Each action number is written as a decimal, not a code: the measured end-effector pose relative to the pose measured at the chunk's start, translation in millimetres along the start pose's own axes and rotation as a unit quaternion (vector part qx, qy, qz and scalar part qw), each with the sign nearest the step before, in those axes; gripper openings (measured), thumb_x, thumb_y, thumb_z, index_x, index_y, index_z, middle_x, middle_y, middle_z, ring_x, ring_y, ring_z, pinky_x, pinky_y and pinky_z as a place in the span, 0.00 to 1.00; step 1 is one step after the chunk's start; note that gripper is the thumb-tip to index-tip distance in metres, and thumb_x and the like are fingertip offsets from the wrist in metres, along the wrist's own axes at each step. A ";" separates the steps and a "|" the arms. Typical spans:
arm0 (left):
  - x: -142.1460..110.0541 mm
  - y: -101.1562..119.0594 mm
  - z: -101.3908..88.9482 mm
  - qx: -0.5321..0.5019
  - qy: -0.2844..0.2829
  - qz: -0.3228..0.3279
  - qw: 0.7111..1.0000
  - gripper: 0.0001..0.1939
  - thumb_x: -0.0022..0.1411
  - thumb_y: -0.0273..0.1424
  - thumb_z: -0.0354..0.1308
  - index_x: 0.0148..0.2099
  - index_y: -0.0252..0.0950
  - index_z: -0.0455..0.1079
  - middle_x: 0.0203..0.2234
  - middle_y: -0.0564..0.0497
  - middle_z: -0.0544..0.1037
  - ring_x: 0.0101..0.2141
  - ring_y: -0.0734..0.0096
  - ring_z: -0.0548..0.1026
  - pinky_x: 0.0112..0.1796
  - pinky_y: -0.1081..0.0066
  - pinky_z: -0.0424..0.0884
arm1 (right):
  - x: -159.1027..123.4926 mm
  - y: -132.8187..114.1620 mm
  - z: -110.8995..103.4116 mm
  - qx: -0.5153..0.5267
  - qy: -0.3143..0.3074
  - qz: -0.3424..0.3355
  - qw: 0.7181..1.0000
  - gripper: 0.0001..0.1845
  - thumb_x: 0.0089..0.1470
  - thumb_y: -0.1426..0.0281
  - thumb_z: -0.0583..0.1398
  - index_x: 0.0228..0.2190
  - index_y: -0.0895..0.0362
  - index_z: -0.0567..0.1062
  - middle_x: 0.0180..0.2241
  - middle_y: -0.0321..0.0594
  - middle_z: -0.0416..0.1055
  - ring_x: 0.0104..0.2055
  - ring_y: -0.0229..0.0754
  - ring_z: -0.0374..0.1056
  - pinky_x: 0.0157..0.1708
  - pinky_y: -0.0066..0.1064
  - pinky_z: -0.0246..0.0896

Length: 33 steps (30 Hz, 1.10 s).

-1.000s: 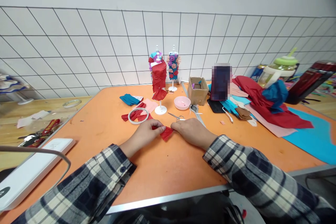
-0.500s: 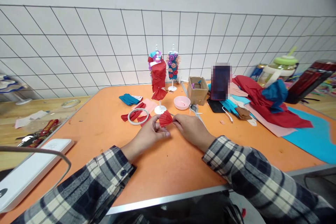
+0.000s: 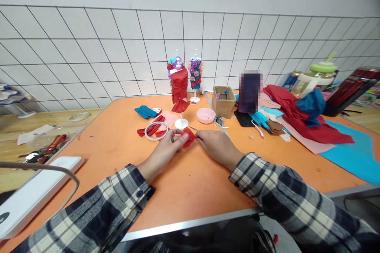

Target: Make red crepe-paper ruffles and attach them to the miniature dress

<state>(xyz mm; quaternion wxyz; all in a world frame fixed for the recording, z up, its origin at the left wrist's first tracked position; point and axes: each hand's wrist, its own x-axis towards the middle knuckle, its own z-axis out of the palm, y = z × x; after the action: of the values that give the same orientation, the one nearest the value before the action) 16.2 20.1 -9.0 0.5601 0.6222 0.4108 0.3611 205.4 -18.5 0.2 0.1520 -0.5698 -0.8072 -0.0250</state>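
Low over the table, my left hand point(image 3: 170, 145) pinches a pleated piece of red crepe paper point(image 3: 189, 137), with the thumb lying across its left side. My right hand point(image 3: 215, 143) is closed at the paper's right edge, fingertips pressed together on it. A thin grey pointed thing point(image 3: 193, 129) juts out by the right fingers; its kind is too small to tell. Just behind the hands stands a small dress form point(image 3: 179, 87) wrapped in red paper on a white base. Left of it, a white ring-shaped tape roll point(image 3: 146, 135) lies over red paper strips point(image 3: 142, 132).
Two decorated dress forms, one at the back point(image 3: 195, 75), stand by the tiled wall. A pink bowl point(image 3: 206, 121), a cardboard box point(image 3: 223, 106) and a blurred-out dark phone-like object point(image 3: 249, 95) are beyond my right hand. Coloured paper sheets point(image 3: 350, 158) cover the right; a white power bank point(image 3: 38, 197) lies left.
My left thumb has come up over the red paper, which was fanned out and is now turned and partly covered. The right hand has barely moved.
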 end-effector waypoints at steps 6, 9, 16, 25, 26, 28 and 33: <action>0.9 -2.6 -1.4 -0.015 -0.042 -0.006 0.999 0.29 0.48 0.37 0.68 0.48 0.37 0.57 0.36 0.48 0.78 0.36 0.65 0.76 0.40 0.65 0.69 | 1.9 1.5 -1.9 0.051 -0.003 0.032 0.998 0.11 0.64 0.65 0.53 0.40 0.54 0.74 0.37 0.38 0.77 0.38 0.40 0.71 0.32 0.29 0.51; 0.0 -2.4 -4.2 0.182 0.029 0.083 0.979 0.29 0.53 0.41 0.64 0.52 0.36 0.58 0.41 0.43 0.76 0.44 0.55 0.74 0.45 0.56 0.68 | 2.2 1.0 -2.6 0.029 -0.020 0.029 0.999 0.12 0.64 0.65 0.52 0.40 0.54 0.75 0.37 0.40 0.77 0.38 0.41 0.71 0.32 0.29 0.52; -13.0 4.8 -2.0 0.567 0.057 0.297 0.766 0.16 0.63 0.35 0.56 0.53 0.41 0.70 0.62 0.42 0.63 0.65 0.41 0.47 0.58 0.39 0.44 | 0.1 -6.9 5.1 -0.026 -0.035 -0.029 0.999 0.14 0.66 0.64 0.49 0.41 0.55 0.73 0.37 0.41 0.77 0.38 0.44 0.72 0.31 0.30 0.52; -16.1 11.9 4.9 0.590 0.058 0.346 0.727 0.08 0.64 0.34 0.56 0.41 0.40 0.76 0.62 0.43 0.65 0.64 0.42 0.53 0.60 0.39 0.41 | -1.9 -8.1 8.2 -0.033 -0.034 -0.033 0.998 0.15 0.66 0.65 0.49 0.40 0.55 0.74 0.36 0.42 0.77 0.38 0.45 0.72 0.32 0.31 0.54; -16.1 11.9 4.9 0.585 0.055 0.348 0.730 0.08 0.64 0.33 0.56 0.40 0.40 0.77 0.61 0.43 0.67 0.64 0.43 0.54 0.60 0.39 0.41 | -2.0 -8.2 8.5 -0.031 -0.034 -0.032 0.998 0.15 0.66 0.65 0.49 0.40 0.55 0.74 0.37 0.42 0.77 0.39 0.45 0.72 0.32 0.31 0.55; -15.8 11.6 4.0 0.579 0.053 0.351 0.734 0.08 0.64 0.31 0.56 0.38 0.41 0.77 0.59 0.44 0.69 0.63 0.43 0.56 0.59 0.39 0.42 | -2.2 -8.3 8.5 -0.016 -0.030 -0.033 0.999 0.15 0.66 0.65 0.48 0.41 0.55 0.74 0.39 0.42 0.77 0.40 0.44 0.72 0.33 0.31 0.55; -15.4 12.1 0.4 0.588 0.052 0.364 0.720 0.11 0.65 0.27 0.53 0.36 0.42 0.77 0.56 0.47 0.73 0.63 0.46 0.58 0.59 0.40 0.43 | -2.1 -10.5 4.1 0.028 -0.023 -0.026 0.999 0.15 0.66 0.65 0.50 0.41 0.55 0.75 0.40 0.41 0.77 0.40 0.43 0.72 0.34 0.30 0.54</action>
<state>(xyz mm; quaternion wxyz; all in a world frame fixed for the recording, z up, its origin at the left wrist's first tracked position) 11.7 5.4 3.2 -0.1151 0.9083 0.3110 0.2549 195.4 -23.1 -2.9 0.1484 -0.5446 -0.8254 0.0064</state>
